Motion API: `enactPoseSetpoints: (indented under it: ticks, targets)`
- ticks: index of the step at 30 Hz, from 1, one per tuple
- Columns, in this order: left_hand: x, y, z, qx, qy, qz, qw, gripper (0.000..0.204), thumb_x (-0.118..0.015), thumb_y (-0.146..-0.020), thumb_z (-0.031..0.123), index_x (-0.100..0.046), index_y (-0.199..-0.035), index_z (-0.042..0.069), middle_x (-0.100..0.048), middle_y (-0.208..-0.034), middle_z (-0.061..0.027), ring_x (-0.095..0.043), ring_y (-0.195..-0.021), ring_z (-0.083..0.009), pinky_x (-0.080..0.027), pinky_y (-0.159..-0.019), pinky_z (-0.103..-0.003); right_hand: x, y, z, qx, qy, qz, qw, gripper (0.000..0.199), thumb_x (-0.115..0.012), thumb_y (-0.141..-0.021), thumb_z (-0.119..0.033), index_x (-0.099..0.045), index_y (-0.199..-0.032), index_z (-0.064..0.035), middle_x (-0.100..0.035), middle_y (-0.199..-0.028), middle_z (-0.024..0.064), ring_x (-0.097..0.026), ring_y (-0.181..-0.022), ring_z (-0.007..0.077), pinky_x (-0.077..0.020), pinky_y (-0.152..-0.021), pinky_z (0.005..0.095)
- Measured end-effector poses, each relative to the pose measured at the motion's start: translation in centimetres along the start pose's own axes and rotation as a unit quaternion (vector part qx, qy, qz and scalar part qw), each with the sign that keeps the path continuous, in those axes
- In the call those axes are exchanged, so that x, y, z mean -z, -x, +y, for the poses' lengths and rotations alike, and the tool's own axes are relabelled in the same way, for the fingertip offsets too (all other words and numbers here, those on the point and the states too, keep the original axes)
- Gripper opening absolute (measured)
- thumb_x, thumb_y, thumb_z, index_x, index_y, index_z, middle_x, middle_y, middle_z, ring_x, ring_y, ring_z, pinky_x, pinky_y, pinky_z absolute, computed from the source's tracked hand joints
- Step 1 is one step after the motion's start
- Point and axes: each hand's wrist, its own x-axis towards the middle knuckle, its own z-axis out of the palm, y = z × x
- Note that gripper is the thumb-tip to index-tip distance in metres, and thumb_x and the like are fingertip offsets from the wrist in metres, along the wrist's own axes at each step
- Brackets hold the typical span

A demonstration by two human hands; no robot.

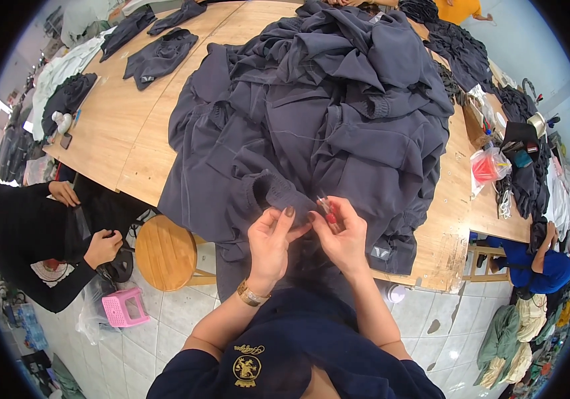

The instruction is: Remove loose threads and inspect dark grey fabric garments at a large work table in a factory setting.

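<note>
A large heap of dark grey garments (358, 149) covers the table's near middle. At its front edge, a gathered elastic cuff (268, 189) lies in front of my hands. My left hand (271, 246) is closed on the fabric just below this cuff, thumb upward. My right hand (343, 241) grips small red thread snips (329, 210), their points directed away from me. Its thumb reaches in to the fabric beside my left fingertips. Whether a thread lies between the fingers is too small to tell.
The wooden table (148, 149) extends to both sides. A round wooden stool (165, 253) and a pink plastic stool (125, 307) stand at left, near a person in black (25, 213). On the right, a person in blue (547, 269) sits near a plastic bag with red contents (489, 165).
</note>
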Motion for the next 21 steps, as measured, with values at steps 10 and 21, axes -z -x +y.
enactPoseSetpoints:
  ticks: [10,21]
  targets:
    - [0.0,-0.2,1.4,0.065,0.061,0.012,0.996,0.019,-0.056,-0.095,0.020,-0.059,-0.082,0.006,-0.058,-0.085,0.0021,-0.057,-0.078,-0.0072,-0.056,-0.078,-0.034,0.9,0.9,1.8,0.153,0.176,0.027,0.972,0.027,-0.075,-0.077,-0.024,-0.058,-0.078,-0.0024,-0.053,-0.064,0.0070,-0.052,-0.050,0.0216,-0.0397,-0.046,0.0294]
    - [0.1,0.0,1.3,0.057,0.041,0.019,0.997,0.019,-0.056,-0.095,0.020,-0.059,-0.082,0.007,-0.059,-0.085,0.0016,-0.058,-0.078,-0.0081,-0.055,-0.074,-0.030,1.0,0.3,1.2,0.186,0.248,0.000,0.951,0.030,-0.073,-0.077,-0.029,-0.055,-0.073,-0.0063,-0.049,-0.064,0.0049,-0.052,-0.049,0.0216,-0.0390,-0.045,0.0310]
